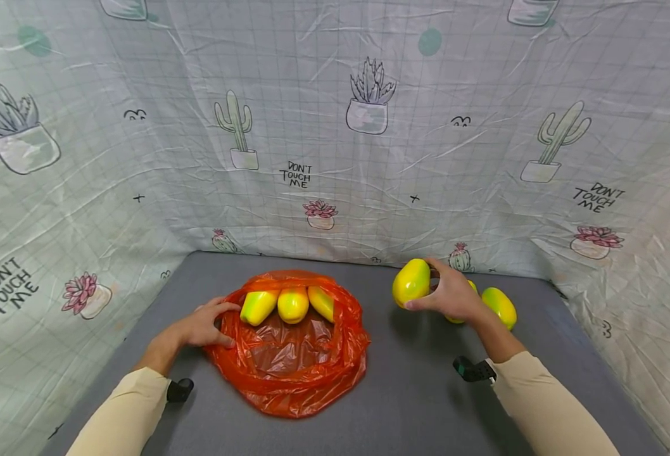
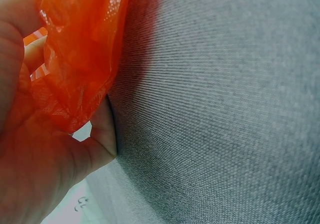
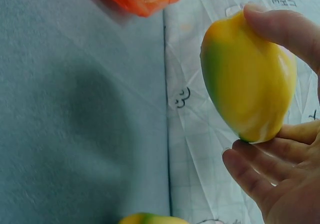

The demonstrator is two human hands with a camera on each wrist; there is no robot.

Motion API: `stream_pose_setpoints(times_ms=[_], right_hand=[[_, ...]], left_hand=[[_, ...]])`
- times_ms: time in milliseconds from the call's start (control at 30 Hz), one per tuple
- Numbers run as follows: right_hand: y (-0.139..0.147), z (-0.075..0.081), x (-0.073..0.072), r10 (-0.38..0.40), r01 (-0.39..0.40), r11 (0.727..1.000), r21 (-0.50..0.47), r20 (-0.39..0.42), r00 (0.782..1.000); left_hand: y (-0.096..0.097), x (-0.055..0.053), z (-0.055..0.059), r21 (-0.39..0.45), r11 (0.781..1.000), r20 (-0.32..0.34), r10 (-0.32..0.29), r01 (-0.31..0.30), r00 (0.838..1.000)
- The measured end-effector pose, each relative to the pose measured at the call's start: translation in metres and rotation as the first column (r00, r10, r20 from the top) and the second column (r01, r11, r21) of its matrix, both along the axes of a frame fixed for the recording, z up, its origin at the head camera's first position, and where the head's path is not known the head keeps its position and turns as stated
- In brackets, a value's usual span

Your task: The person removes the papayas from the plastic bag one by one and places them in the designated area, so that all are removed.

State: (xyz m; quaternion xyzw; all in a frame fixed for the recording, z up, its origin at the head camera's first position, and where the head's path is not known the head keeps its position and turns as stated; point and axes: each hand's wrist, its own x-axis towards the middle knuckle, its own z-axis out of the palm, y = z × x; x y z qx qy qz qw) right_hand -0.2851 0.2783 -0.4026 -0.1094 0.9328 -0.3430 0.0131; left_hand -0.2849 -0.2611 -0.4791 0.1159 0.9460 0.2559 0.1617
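**Bag Steadied, Fruit Held Clear**

On the grey table [image 1: 415, 405], the red bag [image 1: 297, 386] lies open toward you, yellow fruits [image 1: 293, 305] inside. Your left hand [image 1: 206, 323] curls round its left rim, apparently to keep the mouth wide. Your right hand [image 1: 455, 294] pinches one fruit [image 1: 411, 283] right of the bag, thumb and fingertips at opposite ends, presumably for security. Two loose fruits [image 1: 499, 308] sit nearby, one mostly hidden.

grey tabletop [image 1: 409, 399] | creased sheet [image 1: 289, 82] — printed cacti [image 1: 563, 136] | black lettering [image 1: 297, 175]
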Motion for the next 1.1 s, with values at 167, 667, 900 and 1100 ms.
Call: stream_pose_setpoints(times_ms=[167, 667, 900, 1100], right_hand=[[0.006, 0.003, -0.004, 0.004, -0.004, 1.0, 0.029, -0.005, 1.0], [0.025, 0.001, -0.021, 0.027, -0.026, 0.997, 0.077, -0.005, 1.0], [0.029, -0.003, -0.026, 0.017, -0.017, 0.993, 0.12, -0.002, 1.0], [0.034, -0.006, -0.03, 0.011, -0.013, 0.992, 0.126, 0.013, 1.0]], left_hand=[[0.0, 0.0, -0.002, 0.0, 1.0, -0.001, 0.002, -0.002, 1.0], [-0.001, 0.001, 0.002, 0.007, 1.0, -0.012, -0.004, 0.005, 1.0], [0.001, 0.004, 0.002, 0.017, 1.0, -0.009, -0.002, 0.002, 1.0], [0.001, 0.003, 0.0, 0.012, 1.0, -0.01, 0.004, -0.004, 1.0]])
